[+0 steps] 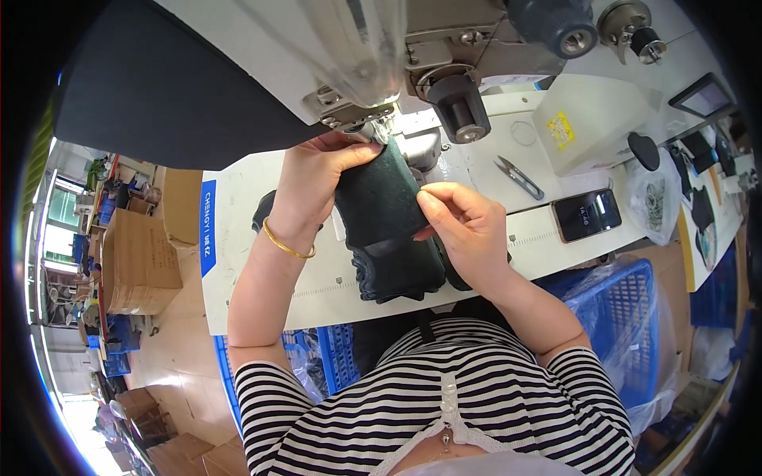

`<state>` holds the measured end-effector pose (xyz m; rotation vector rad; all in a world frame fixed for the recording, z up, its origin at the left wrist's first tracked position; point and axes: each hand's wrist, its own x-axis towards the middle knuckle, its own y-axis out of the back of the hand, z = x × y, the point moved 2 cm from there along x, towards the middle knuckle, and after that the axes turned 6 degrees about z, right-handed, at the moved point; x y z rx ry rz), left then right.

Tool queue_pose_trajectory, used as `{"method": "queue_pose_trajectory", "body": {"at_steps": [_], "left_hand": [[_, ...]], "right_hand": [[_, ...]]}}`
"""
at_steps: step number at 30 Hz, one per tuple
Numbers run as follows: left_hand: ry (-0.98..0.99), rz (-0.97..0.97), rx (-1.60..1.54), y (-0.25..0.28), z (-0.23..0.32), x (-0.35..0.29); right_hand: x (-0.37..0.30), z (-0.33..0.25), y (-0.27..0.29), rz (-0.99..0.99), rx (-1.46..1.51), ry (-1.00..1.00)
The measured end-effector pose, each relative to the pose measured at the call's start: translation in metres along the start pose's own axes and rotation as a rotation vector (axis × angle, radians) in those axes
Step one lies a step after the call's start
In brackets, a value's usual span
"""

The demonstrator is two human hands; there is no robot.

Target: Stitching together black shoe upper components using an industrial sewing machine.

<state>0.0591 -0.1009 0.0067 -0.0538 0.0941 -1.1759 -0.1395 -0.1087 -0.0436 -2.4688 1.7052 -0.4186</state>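
A dark green-black fabric piece [377, 202] runs from under the needle area of a sewing machine [361, 119] toward me. My left hand [321, 170] grips its upper left edge close to the needle, thumb on top and the other fingers partly hidden. With thumb and forefinger, my right hand [464, 226] pinches the right edge of the same piece. Below it lies a stack of dark fabric pieces [401, 278] with wavy edges, near the front edge of the white table [254, 305]. The needle itself is hard to make out.
Thread snips [520, 178] and a phone [587, 214] lie on the table to the right, near a clear plastic bag [657, 202]. Blue baskets [623, 317] stand below the table edge. Cardboard boxes [143, 262] are on the left. Machine parts [460, 103] overhang the work.
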Motion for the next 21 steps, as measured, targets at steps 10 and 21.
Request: {"method": "queue_pose_trajectory", "body": {"at_steps": [10,21], "left_hand": [[-0.011,-0.04,0.008,0.004,-0.001,0.006],[0.054,0.052,0.043,0.004,-0.001,0.006]], "right_hand": [[-0.001,0.002,0.0,-0.013,-0.028,0.037],[-0.008,-0.008,0.002,-0.096,-0.059,-0.01]]}}
